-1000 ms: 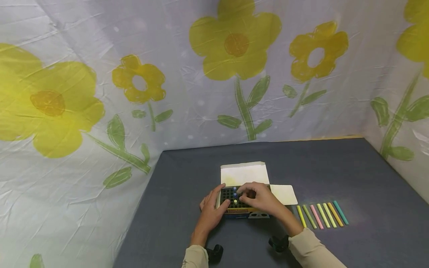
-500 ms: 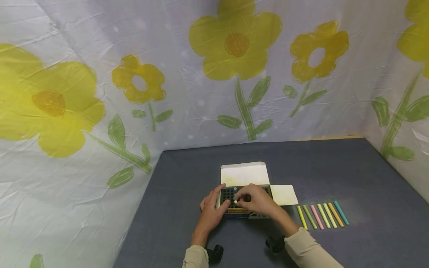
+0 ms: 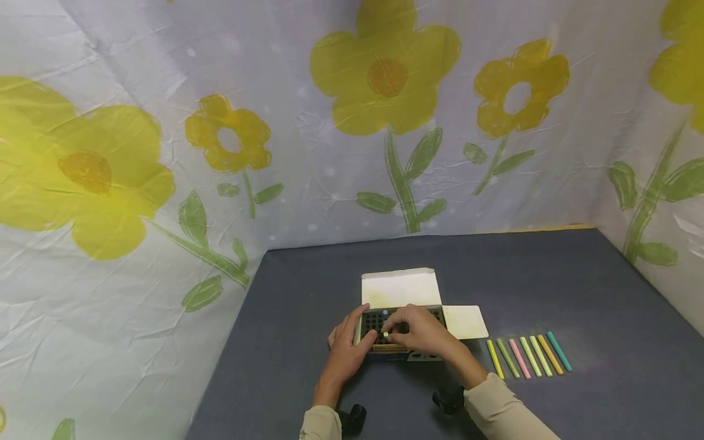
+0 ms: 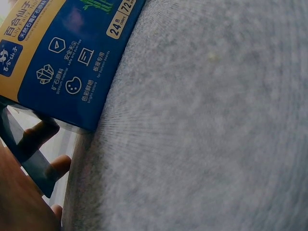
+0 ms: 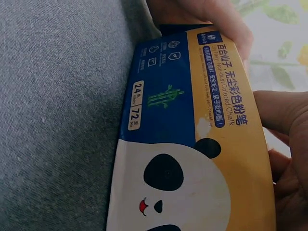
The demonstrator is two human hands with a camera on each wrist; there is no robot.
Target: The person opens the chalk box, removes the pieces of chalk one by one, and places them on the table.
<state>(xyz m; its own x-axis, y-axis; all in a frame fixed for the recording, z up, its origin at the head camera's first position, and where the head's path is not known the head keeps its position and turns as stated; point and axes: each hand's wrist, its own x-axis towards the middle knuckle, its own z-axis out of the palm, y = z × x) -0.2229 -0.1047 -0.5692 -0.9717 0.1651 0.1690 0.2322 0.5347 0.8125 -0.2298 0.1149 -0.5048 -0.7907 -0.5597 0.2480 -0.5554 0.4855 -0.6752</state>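
An open chalk box (image 3: 392, 355) with a dark holed tray lies on the table; its blue and yellow front, printed with a panda, fills the right wrist view. My left hand (image 3: 348, 345) grips the box's left end, fingers along the far side and thumb at the near edge. Over the tray, the thumb and index finger of my right hand (image 3: 422, 330) pinch a pale yellow chalk stick (image 3: 386, 334), only its top end showing. A blue chalk end (image 3: 385, 312) stands in a hole farther back. My right hand hides part of the tray.
Several coloured chalk sticks (image 3: 516, 359) lie in a row right of the box. The box's white lid (image 3: 400, 288) is folded back, and a white side flap (image 3: 465, 322) spreads rightward. A flower-printed sheet (image 3: 308, 153) hangs behind the dark table (image 3: 297, 293).
My right hand has shifted slightly left and nearer, from by a dark blue chalk end to the pale yellow one. My left hand stays on the box.
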